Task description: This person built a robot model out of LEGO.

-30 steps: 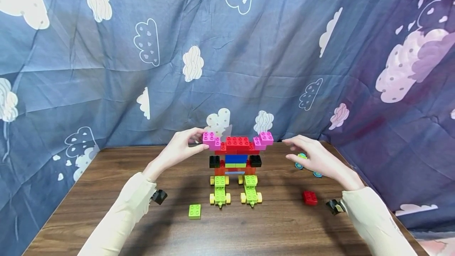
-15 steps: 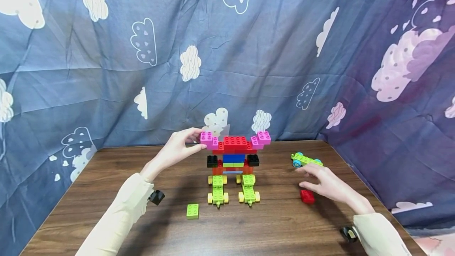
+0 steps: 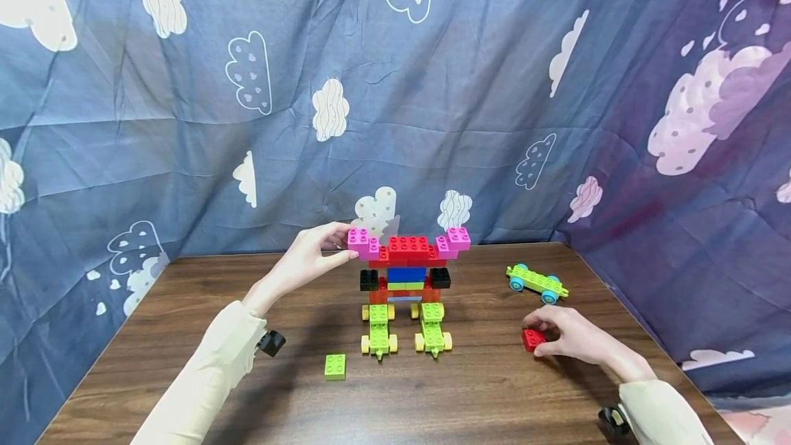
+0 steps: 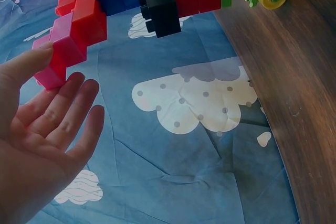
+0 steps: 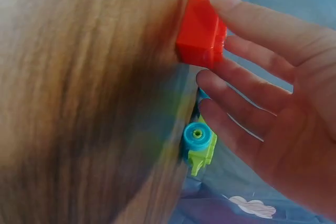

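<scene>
A figure built of toy bricks stands mid-table, with a red top (image 3: 408,247), a blue middle (image 3: 406,275), black bricks at its sides and green wheeled bases (image 3: 380,332) as feet. My left hand (image 3: 309,257) pinches the pink brick (image 3: 358,239) at the end of its left arm, thumb in front and fingers behind. In the left wrist view the thumb presses that pink brick (image 4: 51,74) while the other fingers spread below. On the right, my right hand (image 3: 577,338) has thumb and fingers around a red brick (image 3: 533,340) on the table. The right wrist view shows the thumb at one corner of this red brick (image 5: 199,31).
A green car base (image 3: 536,281) with blue wheels sits behind the right hand. One loose green brick (image 3: 335,367) lies in front of the figure, to the left. A blue cloud-patterned cloth (image 3: 395,122) hangs behind the wooden table (image 3: 432,404).
My right hand has come down from beside the figure's right arm to the red brick and closed around it. The left hand has stayed at the pink brick.
</scene>
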`<action>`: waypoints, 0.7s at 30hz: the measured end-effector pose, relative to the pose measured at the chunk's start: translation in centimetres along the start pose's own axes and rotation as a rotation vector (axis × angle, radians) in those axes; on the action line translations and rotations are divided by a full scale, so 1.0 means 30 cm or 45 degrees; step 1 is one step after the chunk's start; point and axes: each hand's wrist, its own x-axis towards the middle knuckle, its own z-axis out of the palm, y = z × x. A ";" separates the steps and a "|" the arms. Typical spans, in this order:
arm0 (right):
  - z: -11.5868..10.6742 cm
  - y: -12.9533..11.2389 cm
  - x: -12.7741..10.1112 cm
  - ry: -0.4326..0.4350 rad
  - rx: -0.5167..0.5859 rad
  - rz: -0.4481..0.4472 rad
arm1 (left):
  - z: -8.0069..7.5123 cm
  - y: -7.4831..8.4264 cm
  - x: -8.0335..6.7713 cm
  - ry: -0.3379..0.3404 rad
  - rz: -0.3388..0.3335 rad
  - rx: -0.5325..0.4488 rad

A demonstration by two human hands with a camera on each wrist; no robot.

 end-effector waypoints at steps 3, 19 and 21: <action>0.010 0.010 -0.005 0.010 -0.040 -0.040 | 0.000 0.001 0.000 0.000 0.000 -0.004; -0.007 -0.003 0.017 0.020 -0.100 0.055 | 0.001 -0.004 0.000 0.002 0.007 -0.012; -0.022 -0.011 0.031 0.039 -0.129 0.069 | 0.003 -0.006 0.000 0.003 0.006 -0.017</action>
